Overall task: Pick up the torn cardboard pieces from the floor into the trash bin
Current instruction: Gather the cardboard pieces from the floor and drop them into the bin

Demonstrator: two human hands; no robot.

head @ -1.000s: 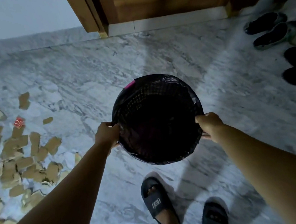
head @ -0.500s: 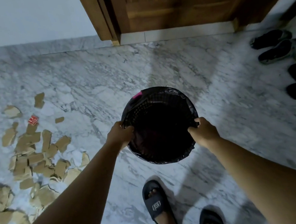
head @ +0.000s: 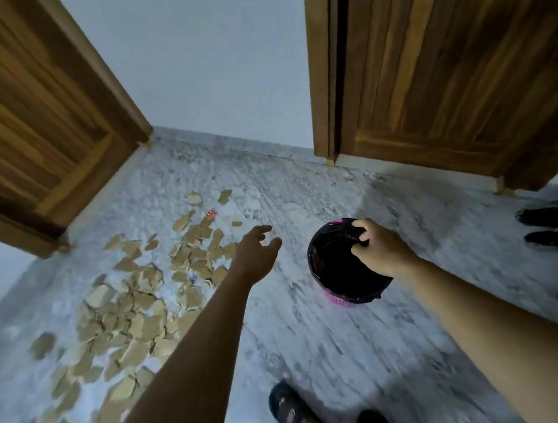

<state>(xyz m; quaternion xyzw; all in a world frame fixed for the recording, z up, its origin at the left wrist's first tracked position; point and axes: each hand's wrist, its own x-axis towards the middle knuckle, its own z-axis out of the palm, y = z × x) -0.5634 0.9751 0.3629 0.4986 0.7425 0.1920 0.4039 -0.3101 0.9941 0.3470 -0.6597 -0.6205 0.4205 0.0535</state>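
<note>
A pink trash bin lined with a black bag stands on the marble floor, right of centre. My right hand grips its far right rim, fingers curled over the edge. My left hand is off the bin, stretched forward with relaxed fingers and holding nothing, just right of the scattered pieces. Several torn brown cardboard pieces lie spread over the floor to the left, with a small red scrap at their far end.
Wooden doors stand at the left and the right, with a white wall between. Dark shoes line the right edge. My feet in black sandals are at the bottom.
My left hand has let go of the bin's rim and reached forward. The bin now sits lower and further from me, held only by my right hand. The view has tilted up.
</note>
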